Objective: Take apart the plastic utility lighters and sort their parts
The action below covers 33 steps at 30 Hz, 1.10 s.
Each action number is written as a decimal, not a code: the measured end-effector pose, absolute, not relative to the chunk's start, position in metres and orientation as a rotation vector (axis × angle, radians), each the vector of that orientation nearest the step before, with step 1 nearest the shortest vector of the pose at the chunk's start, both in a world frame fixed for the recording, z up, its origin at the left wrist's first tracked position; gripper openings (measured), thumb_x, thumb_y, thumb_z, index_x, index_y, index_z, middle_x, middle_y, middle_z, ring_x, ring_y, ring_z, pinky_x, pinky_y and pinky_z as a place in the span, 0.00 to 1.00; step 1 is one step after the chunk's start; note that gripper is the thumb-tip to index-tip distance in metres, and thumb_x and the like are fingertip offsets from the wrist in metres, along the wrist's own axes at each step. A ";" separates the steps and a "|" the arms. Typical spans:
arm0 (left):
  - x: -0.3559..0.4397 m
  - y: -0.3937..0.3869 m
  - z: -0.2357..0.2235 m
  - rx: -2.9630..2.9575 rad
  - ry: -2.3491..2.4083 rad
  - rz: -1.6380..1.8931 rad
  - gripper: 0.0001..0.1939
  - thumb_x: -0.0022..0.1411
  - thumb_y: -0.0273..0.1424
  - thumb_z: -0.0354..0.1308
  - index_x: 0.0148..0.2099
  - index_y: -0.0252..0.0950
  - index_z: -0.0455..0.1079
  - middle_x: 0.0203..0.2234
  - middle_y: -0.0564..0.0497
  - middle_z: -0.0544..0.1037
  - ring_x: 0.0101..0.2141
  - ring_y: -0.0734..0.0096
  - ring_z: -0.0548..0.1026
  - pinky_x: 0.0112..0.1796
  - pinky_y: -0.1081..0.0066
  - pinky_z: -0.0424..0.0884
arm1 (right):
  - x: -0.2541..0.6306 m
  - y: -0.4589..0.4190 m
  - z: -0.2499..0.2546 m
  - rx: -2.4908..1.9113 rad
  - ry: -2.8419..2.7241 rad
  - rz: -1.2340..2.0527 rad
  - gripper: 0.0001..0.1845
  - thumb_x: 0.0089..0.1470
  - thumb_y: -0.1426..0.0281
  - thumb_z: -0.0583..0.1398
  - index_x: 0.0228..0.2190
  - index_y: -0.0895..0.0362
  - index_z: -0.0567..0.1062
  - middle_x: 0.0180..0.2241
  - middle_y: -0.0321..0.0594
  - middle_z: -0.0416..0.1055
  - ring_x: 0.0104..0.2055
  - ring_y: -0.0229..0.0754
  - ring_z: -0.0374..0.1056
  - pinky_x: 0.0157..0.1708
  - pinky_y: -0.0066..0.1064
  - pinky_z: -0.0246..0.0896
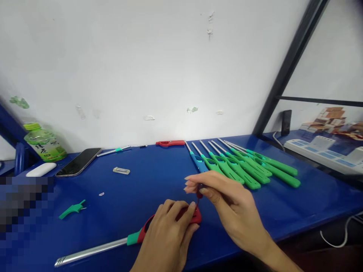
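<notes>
A long-nosed lighter (pixel 133 238) with a red handle, a green collar and a silver tube lies across the near edge of the blue table (pixel 159 177). My left hand (pixel 170 234) presses down on its red handle, fingers curled over it. Just above the handle's end, my right hand (pixel 227 206) pinches a small dark red part (pixel 200 194) between thumb and fingers. A row of several finished lighters (pixel 244 166), most green and one blue, lies to the right behind my hands.
A red lighter handle (pixel 170 143) and a thin metal tube (pixel 113 151) lie by the wall. A phone (pixel 78 162), a white case (pixel 41 169) and a green bottle (pixel 45 143) sit at the left. A loose green piece (pixel 72 209) and a small clear part (pixel 121 170) lie on the table.
</notes>
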State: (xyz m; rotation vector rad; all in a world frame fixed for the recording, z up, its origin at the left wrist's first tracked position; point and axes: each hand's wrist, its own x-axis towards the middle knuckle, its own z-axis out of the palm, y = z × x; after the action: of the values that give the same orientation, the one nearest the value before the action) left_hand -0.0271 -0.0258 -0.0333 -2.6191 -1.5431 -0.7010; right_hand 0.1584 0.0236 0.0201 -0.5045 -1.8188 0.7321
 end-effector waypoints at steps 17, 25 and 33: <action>-0.025 -0.028 -0.034 -2.573 -1.524 -0.719 0.20 0.74 0.29 0.56 0.65 0.41 0.70 0.51 0.46 0.81 0.47 0.54 0.79 0.45 0.54 0.81 | 0.160 0.022 0.027 -0.588 -1.791 0.491 0.16 0.63 0.73 0.68 0.48 0.42 0.85 0.34 0.35 0.74 0.37 0.41 0.73 0.38 0.34 0.73; -0.025 -0.029 -0.037 -2.581 -1.540 -0.726 0.20 0.74 0.29 0.56 0.65 0.40 0.69 0.51 0.46 0.80 0.46 0.55 0.78 0.47 0.51 0.81 | 0.161 0.028 0.025 -0.532 -1.809 0.658 0.21 0.69 0.75 0.62 0.55 0.39 0.81 0.40 0.34 0.79 0.42 0.41 0.76 0.41 0.34 0.74; -0.024 -0.028 -0.032 -2.581 -1.540 -0.715 0.19 0.74 0.28 0.56 0.65 0.39 0.69 0.51 0.46 0.80 0.47 0.55 0.78 0.47 0.51 0.82 | 0.164 0.032 0.028 -0.622 -1.836 0.676 0.18 0.73 0.69 0.58 0.57 0.41 0.80 0.49 0.40 0.79 0.49 0.45 0.75 0.46 0.38 0.75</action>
State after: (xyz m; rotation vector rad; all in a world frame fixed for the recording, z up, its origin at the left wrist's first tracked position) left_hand -0.0235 -0.0277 -0.0324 -2.5812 -1.5399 -0.7146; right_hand 0.1636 0.0322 0.0280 -0.6224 -1.8357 0.6763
